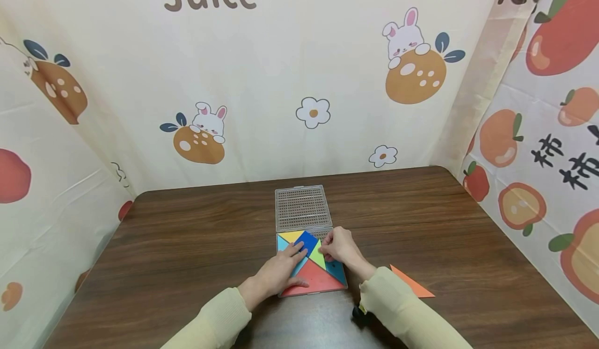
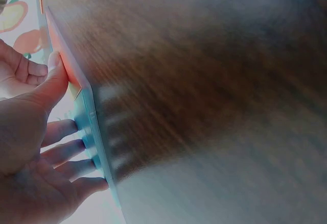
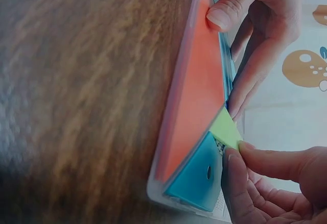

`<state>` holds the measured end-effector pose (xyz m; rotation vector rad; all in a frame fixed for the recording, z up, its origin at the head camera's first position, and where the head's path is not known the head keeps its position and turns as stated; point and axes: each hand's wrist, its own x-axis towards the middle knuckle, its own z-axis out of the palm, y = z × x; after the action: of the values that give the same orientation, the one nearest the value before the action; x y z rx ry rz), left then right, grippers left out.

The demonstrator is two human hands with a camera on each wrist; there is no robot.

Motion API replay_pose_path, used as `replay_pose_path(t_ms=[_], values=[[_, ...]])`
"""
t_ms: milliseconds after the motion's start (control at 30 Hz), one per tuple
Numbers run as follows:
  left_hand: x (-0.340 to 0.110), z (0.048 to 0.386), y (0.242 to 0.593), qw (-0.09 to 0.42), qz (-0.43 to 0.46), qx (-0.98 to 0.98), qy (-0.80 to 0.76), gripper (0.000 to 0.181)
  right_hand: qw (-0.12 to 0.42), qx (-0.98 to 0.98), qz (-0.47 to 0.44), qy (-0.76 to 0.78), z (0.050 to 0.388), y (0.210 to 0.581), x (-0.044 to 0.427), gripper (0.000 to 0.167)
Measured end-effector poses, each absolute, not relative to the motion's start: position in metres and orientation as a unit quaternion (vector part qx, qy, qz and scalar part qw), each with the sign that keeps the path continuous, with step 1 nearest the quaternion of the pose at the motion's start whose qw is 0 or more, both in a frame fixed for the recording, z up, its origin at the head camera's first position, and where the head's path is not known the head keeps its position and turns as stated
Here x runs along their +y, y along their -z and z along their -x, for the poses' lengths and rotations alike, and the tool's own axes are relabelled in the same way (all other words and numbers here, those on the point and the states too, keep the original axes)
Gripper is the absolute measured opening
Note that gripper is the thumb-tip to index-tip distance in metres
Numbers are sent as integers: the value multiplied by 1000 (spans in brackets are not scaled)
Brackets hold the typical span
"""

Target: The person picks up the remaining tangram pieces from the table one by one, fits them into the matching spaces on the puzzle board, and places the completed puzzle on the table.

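**Pale yellow sleeves (image 1: 212,318) up front, green triangle (image 1: 317,259) in a pinch**

So my cuffs fill the bottom of the frame, one either side of centre, and both hands meet just below the middle. My right hand (image 1: 343,247) has the green triangle by one corner, thumb and index finger tips pinching it. It's in the clear case (image 3: 155,189), next to the blue square (image 1: 311,242); can't tell if it's lying totally flat.

My left hand (image 1: 276,273) isn't gripping anything: fingers spread out over the pieces, tips at the blue square, thumb resting on the big red triangle (image 1: 320,276) along the bottom of the case. Teal piece (image 1: 336,270) with a dark hole in it sits at the case's right side, just under my right hand. Yellow piece (image 1: 290,235) is at the top left, light blue one (image 1: 282,243) right below it.

Perforated lid (image 1: 303,208) lies folded back toward the middle of the frame. Orange triangle (image 1: 416,287) is on the brown table (image 1: 196,234) at lower right, just beside my sleeve. Backdrop: curtain (image 1: 262,78) with bunnies and "Juice" up top.
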<state>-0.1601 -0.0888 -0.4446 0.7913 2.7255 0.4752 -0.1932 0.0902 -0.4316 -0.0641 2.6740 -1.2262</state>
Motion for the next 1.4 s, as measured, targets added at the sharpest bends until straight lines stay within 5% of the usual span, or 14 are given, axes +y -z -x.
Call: replay_pose_path(t_ms=[1400], values=[[-85, 163, 436, 102, -305, 940, -111, 68, 35, 949, 92, 299, 182, 422, 106, 23]])
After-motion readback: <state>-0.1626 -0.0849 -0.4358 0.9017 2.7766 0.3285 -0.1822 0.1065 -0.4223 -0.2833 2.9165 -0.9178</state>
